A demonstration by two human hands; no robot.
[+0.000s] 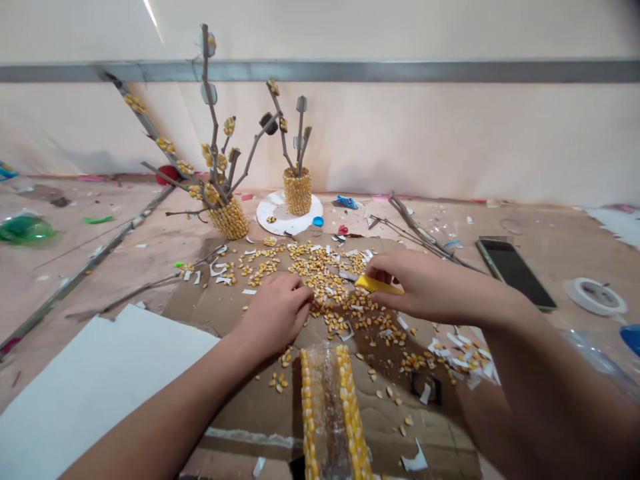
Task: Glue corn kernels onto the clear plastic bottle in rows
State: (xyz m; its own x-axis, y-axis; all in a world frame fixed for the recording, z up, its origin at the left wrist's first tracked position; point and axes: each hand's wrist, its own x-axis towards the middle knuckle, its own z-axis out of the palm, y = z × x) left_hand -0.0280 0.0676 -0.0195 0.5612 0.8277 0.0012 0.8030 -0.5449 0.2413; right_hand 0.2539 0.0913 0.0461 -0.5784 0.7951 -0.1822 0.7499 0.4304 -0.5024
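My right hand (395,283) is closed around the yellow handle of a box cutter (381,285), whose blade points left over the corn kernels (313,260). The kernels lie loose on a flat cardboard sheet (260,407), mixed with white paper scraps. At the left edge of the pile is my left hand (280,303), fingers bent and pinched together; whatever is between the fingertips is hidden. Nearest to me stands a clear-sided piece (327,413) edged with rows of glued kernels, cut off by the lower frame edge. Neither hand touches it.
Two kernel-covered pots (229,219) (298,192) hold twigs at the back, one on a white disc (267,208). A white sheet (100,380) lies left. On the right are a phone (517,273), a tape roll (595,295) and twigs (425,237).
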